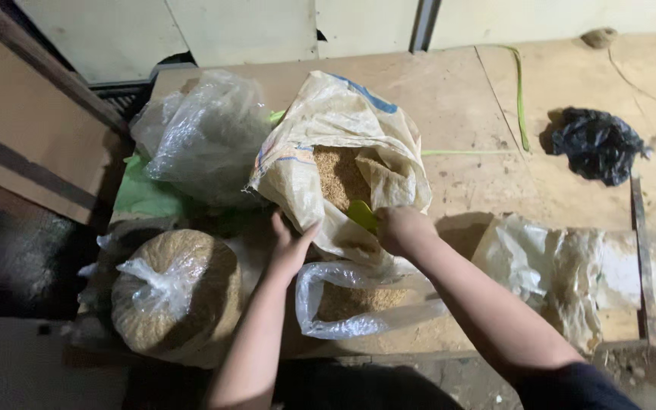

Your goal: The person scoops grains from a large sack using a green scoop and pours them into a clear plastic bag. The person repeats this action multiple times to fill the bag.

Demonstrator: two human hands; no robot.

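Note:
A white woven sack (328, 125) lies open on a wooden table (465, 99), with brown grain (339, 176) showing in its mouth. My left hand (290, 244) grips the sack's lower rim. My right hand (402, 230) is closed on a yellow-green scoop (361, 214) at the sack's mouth. Below both hands a clear plastic bag (343, 304) lies open with some grain inside.
A tied clear bag full of grain (176, 292) sits at the left front. A crumpled clear plastic bag (203, 133) and green sheet (142, 193) lie behind it. Flat plastic bags (556, 266) lie at the right, a black plastic bag (597, 144) farther back.

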